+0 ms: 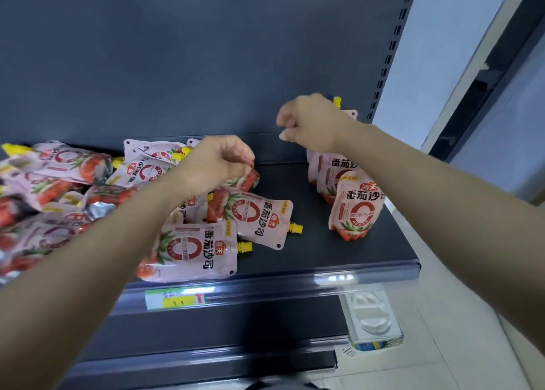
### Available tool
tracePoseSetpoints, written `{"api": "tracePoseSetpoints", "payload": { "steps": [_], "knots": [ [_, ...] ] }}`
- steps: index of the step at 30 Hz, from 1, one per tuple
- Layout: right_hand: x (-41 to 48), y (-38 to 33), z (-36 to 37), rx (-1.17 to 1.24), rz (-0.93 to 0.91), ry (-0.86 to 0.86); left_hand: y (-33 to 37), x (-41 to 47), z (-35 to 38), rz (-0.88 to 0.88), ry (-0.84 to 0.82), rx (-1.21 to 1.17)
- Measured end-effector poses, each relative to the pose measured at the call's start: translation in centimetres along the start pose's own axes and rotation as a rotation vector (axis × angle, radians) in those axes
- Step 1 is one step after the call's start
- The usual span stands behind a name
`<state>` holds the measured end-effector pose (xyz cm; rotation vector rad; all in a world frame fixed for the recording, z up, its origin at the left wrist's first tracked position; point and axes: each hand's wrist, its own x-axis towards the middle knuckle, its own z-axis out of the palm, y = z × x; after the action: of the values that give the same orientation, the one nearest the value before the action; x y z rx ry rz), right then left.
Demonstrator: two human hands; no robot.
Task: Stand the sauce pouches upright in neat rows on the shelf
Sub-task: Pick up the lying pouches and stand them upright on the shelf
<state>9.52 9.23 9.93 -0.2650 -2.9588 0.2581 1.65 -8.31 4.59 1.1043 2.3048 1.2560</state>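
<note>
Pink sauce pouches with yellow spouts lie in a loose heap on the left half of the dark shelf. Two of them lie flat near the front, one at the edge and one behind it. At the right end, a short row of pouches stands upright; the front one faces me. My left hand is closed on the bottom corner of a lying pouch at the heap's right side. My right hand hovers above the standing row with its fingers curled and nothing in them.
The shelf's dark back panel rises behind, with a slotted upright at the right. A price label sits on the front rail. A lower shelf juts out below, and a white plastic box lies on the floor at right.
</note>
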Motion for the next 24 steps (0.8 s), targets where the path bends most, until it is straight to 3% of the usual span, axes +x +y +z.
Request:
{"api": "tracePoseSetpoints", "payload": {
  "steps": [3, 8, 12, 17, 21, 24],
  "knots": [
    [1.1, -1.7, 2.6, -0.024, 0.003, -0.152, -2.2, -1.7, -1.3, -0.053, 0.028, 0.029],
    [1.7, -2.9, 7.5, -0.229, 0.011, -0.552, -5.8, -4.2, -3.3, -0.132, 0.035, 0.142],
    [1.6, -2.7, 10.4, -0.289, 0.097, -0.702, -8.3, -5.6, -4.3, -0.184, 0.007, 0.325],
    [1.2, -2.4, 12.3, -0.261, 0.187, -0.696, -10.4, -7.5, -5.5, -0.283, 0.005, 0.477],
    [0.8, -2.6, 12.3, -0.238, 0.229, -0.685, -11.4, -8.5, -6.4, -0.401, -0.043, 0.464],
    [0.9, -2.9, 11.4, -0.215, 0.265, -0.649, -11.1, -8.7, -6.1, -0.372, -0.087, 0.496]
  ]
}}
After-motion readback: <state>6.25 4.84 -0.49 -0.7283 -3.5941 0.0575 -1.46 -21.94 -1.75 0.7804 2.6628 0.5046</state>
